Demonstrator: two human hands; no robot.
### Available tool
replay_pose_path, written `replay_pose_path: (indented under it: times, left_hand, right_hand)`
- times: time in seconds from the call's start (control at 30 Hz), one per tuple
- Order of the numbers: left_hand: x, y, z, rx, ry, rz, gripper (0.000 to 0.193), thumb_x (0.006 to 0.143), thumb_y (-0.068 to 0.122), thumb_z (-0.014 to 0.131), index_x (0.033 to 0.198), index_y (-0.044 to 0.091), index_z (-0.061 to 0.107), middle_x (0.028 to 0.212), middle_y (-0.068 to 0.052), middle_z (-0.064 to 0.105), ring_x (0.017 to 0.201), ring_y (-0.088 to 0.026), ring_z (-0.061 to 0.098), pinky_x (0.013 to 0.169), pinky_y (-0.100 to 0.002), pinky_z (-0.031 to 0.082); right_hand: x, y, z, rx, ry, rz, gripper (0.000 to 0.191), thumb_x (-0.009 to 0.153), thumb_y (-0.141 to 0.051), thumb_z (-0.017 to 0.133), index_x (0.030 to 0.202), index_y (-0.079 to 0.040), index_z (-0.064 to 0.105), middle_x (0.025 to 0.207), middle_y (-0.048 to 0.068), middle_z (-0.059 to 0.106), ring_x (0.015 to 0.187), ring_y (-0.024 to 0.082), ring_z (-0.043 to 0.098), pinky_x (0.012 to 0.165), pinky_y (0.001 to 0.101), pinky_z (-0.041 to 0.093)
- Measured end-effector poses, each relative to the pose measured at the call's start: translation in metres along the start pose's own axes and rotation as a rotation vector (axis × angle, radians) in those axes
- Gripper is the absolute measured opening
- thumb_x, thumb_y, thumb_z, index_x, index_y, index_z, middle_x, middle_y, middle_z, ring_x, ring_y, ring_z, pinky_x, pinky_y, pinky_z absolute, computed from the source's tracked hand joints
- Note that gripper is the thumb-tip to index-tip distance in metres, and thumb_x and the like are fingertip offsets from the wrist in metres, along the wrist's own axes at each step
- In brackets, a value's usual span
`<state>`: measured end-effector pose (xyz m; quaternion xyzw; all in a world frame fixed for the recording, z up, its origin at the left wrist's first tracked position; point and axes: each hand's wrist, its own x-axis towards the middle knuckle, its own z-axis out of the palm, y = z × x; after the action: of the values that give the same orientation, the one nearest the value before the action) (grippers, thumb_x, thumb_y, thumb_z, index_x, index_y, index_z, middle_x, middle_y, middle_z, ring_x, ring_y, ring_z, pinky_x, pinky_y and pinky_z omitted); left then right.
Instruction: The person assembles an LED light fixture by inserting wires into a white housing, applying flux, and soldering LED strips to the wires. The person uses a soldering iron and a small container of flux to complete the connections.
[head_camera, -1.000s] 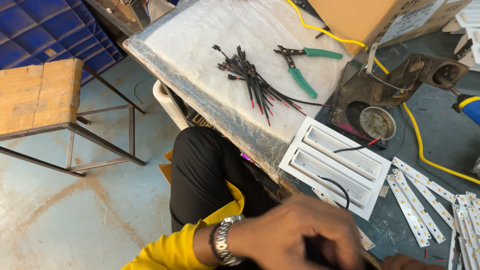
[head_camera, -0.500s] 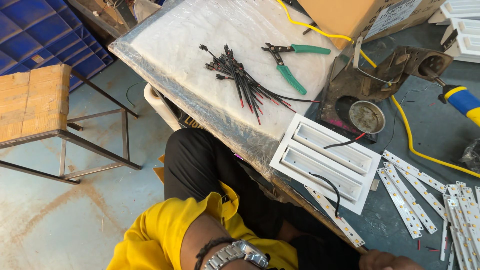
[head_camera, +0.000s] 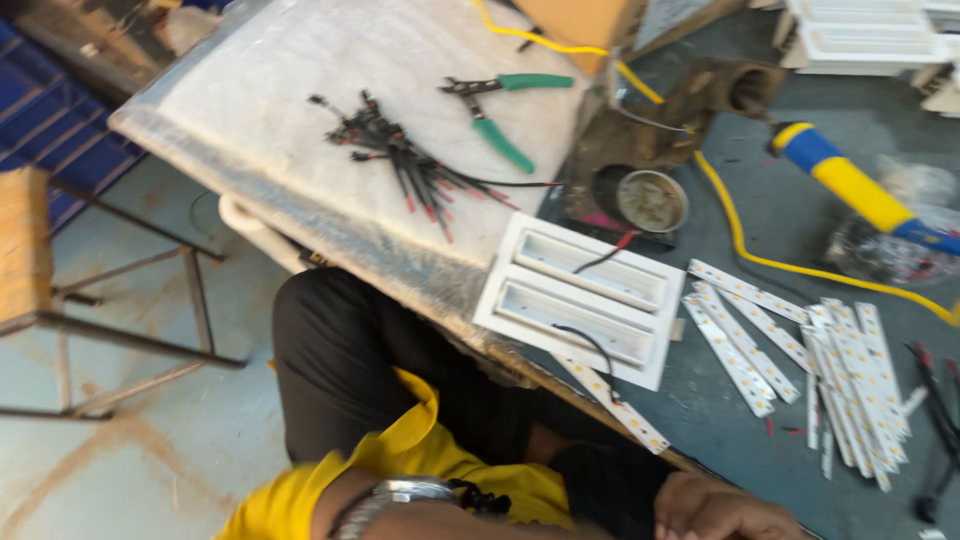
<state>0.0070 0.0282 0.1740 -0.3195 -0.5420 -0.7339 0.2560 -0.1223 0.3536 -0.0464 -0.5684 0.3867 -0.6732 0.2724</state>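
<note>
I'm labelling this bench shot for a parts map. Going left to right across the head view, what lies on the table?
Bundle of black wires → green-handled pliers → white two-slot housing → round metal tin → white LED strips → blue-and-yellow tool handle.

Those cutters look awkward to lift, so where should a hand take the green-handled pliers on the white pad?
Probably by the green-handled pliers at the lower handle, which juts clear toward the white fixture. Come from above on that side; the wire bundle crowds the side by the metal jaws, and the handles lie splayed flat.
</note>
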Motion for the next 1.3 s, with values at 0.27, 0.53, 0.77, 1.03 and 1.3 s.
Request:
replay_pose_path:
  times: [0.27,0.53,0.77,1.03,1.3]
  left_hand:
    - [0.002,-0.049,-0.046,0.300,0.322,-0.537,0.030,0.098,0.011,0.070,0.124,-0.004,0.071,0.071,-0.006,0.071,0.060,-0.004,0.065,0.050,-0.020,0.045]
    - [0.032,-0.097,-0.047,0.348,0.265,-0.662,0.038,0.093,0.018,0.072,0.124,-0.003,0.071,0.066,-0.006,0.075,0.050,-0.002,0.058,0.046,-0.017,0.042]
    - [0.025,-0.123,-0.039,0.304,0.289,-0.558,0.031,0.092,0.017,0.074,0.114,-0.006,0.075,0.080,-0.006,0.078,0.065,-0.005,0.071,0.060,-0.018,0.054]
    - [0.017,-0.125,-0.029,0.497,0.090,-0.519,0.022,0.096,0.017,0.072,0.108,0.001,0.079,0.075,-0.006,0.074,0.065,-0.007,0.061,0.057,-0.024,0.049]
    - [0.018,-0.118,-0.030,0.607,-0.052,-0.468,0.015,0.094,0.013,0.070,0.099,0.001,0.077,0.072,-0.007,0.072,0.058,-0.010,0.062,0.052,-0.027,0.046]
  right_hand:
    - [0.009,-0.002,0.054,0.062,0.378,0.029,0.014,0.098,-0.004,0.071,0.093,0.009,0.072,0.087,0.024,0.074,0.082,0.034,0.071,0.074,0.0464,0.054]
    - [0.020,-0.001,0.052,0.070,0.390,0.068,0.019,0.099,-0.009,0.071,0.090,0.007,0.073,0.085,0.023,0.073,0.082,0.035,0.071,0.076,0.0478,0.055]
    - [0.038,-0.016,0.061,0.076,0.415,0.075,0.020,0.098,-0.013,0.073,0.092,0.006,0.073,0.085,0.021,0.071,0.082,0.033,0.069,0.075,0.0443,0.054]
    - [0.065,-0.057,0.070,-0.004,0.536,0.098,0.015,0.094,-0.008,0.079,0.100,0.003,0.071,0.092,0.019,0.070,0.089,0.029,0.064,0.081,0.0433,0.051]
    - [0.122,-0.066,0.063,-0.489,1.038,0.109,0.028,0.092,0.004,0.070,0.119,0.003,0.065,0.114,0.019,0.072,0.103,0.025,0.069,0.089,0.0340,0.056]
